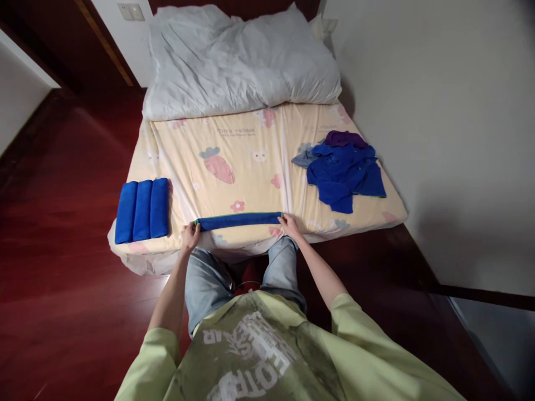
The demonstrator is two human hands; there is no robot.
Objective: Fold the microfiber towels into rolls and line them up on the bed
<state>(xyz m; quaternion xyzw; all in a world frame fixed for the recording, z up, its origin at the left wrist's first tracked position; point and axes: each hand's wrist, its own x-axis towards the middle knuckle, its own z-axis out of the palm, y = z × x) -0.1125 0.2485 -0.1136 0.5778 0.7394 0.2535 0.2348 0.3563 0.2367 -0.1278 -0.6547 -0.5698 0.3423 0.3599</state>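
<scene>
A blue towel [240, 220] with a green edge, folded into a long narrow strip, lies along the front of the bed. At its left end, my left hand [190, 236] is closed on the corner. The other end is pinched between the fingers of my right hand [289, 225]. Left of my left hand sit several blue folded towels [142, 210], rolled or folded into thick strips side by side. To the right lies a loose heap of blue cloths [345, 170], with a purple cloth [346, 139] at its back and a grey-blue cloth [305, 157] at its left.
The bed [246, 161] has a pale yellow sheet printed with carrots and flowers. A bulky white quilt [246, 61] is piled at the far end. A white wall [438, 139] stands close on the right; dark red floor [62, 223] spreads on the left.
</scene>
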